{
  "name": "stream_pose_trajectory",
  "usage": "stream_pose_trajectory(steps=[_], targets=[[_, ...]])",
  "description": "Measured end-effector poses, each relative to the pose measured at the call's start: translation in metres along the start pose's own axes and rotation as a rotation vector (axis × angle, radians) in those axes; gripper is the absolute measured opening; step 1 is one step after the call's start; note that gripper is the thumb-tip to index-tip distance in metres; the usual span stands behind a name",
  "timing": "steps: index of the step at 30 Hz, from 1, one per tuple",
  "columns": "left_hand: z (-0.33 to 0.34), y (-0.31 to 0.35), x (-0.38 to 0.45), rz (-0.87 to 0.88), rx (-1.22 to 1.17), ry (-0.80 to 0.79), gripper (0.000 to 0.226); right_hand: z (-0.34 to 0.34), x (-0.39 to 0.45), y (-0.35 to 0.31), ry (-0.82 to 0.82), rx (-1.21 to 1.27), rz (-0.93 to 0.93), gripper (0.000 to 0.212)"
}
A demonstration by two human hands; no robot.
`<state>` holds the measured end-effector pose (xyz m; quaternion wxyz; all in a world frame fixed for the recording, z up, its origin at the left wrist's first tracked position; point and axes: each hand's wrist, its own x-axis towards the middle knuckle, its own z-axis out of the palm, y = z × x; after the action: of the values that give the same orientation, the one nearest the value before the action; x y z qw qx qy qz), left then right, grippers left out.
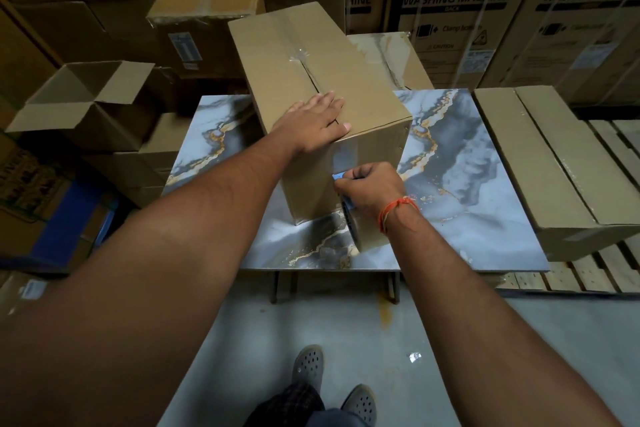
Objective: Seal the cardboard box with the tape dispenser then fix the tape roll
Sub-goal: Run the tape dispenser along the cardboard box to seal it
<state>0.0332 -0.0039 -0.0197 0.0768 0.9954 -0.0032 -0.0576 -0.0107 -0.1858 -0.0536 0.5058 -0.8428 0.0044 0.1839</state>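
A long cardboard box (pixel 294 55) lies on the marble-patterned table (pixel 467 184), its top flaps closed with a short piece of clear tape at the far part of the seam. My left hand (pixel 313 123) lies flat on the box's near top edge, fingers spread. My right hand (pixel 372 187) grips the blue tape dispenser (pixel 341 177) against the box's near end face. The brown tape roll (pixel 363 236) hangs below that hand. A strip of tape runs up the end face above the dispenser.
An open empty carton (pixel 86 100) sits on stacked boxes at the left. Flat long cartons (pixel 554 166) lie on a wooden pallet at the right. Large washing-machine boxes (pixel 485 10) stand behind. My feet (pixel 308 367) are on the grey floor below the table.
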Motion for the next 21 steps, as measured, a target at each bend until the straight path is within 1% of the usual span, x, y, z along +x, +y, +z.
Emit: stream_pose_trajectory(steps=[4, 8, 10, 12, 14, 15, 18, 21], targets=[[-0.001, 0.001, 0.000, -0.009, -0.002, -0.011, 0.073, 0.003, -0.005, 0.012, 0.012, 0.034, -0.014, 0.033], [-0.002, 0.001, -0.001, -0.008, -0.003, -0.012, 0.073, 0.002, -0.005, 0.022, 0.008, 0.053, -0.028, 0.037], [-0.003, 0.001, -0.002, -0.003, -0.003, -0.014, 0.073, 0.002, 0.001, 0.016, 0.002, 0.062, -0.022, 0.034], [-0.004, 0.001, -0.002, -0.003, 0.004, -0.006, 0.073, -0.002, 0.000, 0.018, -0.046, 0.034, -0.002, 0.022], [-0.004, 0.002, -0.003, 0.001, -0.001, -0.012, 0.073, -0.006, -0.013, 0.050, -0.115, -0.129, 0.059, 0.016], [-0.003, 0.002, -0.002, 0.002, 0.003, -0.013, 0.073, -0.007, -0.022, 0.076, -0.110, -0.179, 0.085, 0.013], [-0.003, 0.000, 0.000, 0.007, 0.012, 0.000, 0.073, -0.007, -0.050, 0.137, -0.049, -0.117, 0.066, 0.029], [-0.002, 0.001, -0.001, 0.014, 0.004, 0.008, 0.073, -0.003, -0.053, 0.156, -0.046, -0.041, 0.007, 0.027]])
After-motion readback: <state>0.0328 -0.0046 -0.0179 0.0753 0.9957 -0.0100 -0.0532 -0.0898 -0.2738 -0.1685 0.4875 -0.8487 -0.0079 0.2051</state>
